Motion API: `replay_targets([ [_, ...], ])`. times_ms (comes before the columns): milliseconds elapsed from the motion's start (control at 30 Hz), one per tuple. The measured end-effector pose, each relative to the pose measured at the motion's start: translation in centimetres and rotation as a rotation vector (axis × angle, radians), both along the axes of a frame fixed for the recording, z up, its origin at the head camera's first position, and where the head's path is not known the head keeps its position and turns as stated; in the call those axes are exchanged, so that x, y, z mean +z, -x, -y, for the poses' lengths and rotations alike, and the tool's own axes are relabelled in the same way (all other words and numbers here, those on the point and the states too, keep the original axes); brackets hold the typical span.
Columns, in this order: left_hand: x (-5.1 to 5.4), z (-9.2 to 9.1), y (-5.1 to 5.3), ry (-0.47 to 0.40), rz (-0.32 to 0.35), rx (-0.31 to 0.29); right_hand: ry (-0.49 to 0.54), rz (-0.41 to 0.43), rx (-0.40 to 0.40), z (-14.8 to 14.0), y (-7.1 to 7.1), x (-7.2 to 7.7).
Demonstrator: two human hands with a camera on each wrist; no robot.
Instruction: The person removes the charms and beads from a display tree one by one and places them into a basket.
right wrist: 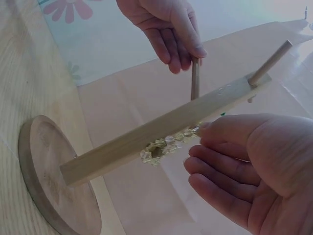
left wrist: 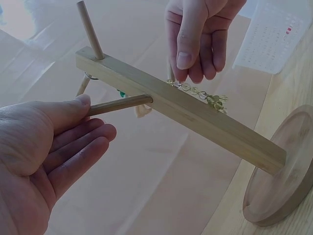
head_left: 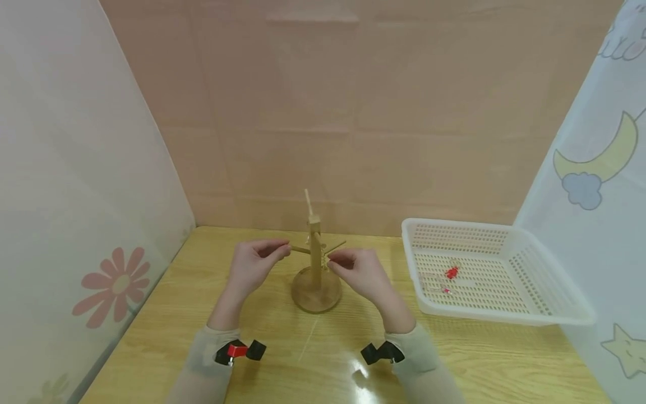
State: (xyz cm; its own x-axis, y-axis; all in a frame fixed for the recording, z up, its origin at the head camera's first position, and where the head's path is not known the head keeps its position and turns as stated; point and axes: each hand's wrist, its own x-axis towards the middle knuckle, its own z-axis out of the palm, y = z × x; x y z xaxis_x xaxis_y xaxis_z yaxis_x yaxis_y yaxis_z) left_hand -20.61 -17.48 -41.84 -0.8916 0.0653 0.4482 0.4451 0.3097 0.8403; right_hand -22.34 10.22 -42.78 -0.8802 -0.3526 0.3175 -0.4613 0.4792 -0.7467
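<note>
A wooden stand (head_left: 315, 261) with a square post, a round base (head_left: 317, 300) and several thin pegs stands upright on the table. My left hand (head_left: 254, 264) pinches one side peg (left wrist: 120, 104) between thumb and forefinger, its other fingers loosely bent. On the post's other side my right hand (head_left: 362, 272) pinches the end of a bracelet (right wrist: 156, 149) of clear, yellowish beads. The bracelet hangs down beside the post. Behind the post, partly hidden, is something with a green bead (left wrist: 122, 94). The right hand's fingertips cover part of the bracelet in the head view.
To the right sits a white plastic basket (head_left: 494, 311) holding a red trinket (head_left: 452, 272) and a thin beaded piece with a pink bit (head_left: 446, 290). A pinkish cloth (head_left: 303, 84) hangs behind the wooden table (head_left: 176, 336), with patterned cloths at both sides.
</note>
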Motion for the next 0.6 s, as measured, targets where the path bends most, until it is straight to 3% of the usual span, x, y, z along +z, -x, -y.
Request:
replay_targets([
  [267, 0.02, 0.01, -0.05, 0.004, -0.010, -0.001, 0.018, -0.039, -0.021, 0.60, -0.06, -0.39],
  [600, 0.12, -0.02, -0.09, -0.009, -0.019, -0.004, 0.046, 0.000, -0.027, 0.94, 0.07, -0.60],
])
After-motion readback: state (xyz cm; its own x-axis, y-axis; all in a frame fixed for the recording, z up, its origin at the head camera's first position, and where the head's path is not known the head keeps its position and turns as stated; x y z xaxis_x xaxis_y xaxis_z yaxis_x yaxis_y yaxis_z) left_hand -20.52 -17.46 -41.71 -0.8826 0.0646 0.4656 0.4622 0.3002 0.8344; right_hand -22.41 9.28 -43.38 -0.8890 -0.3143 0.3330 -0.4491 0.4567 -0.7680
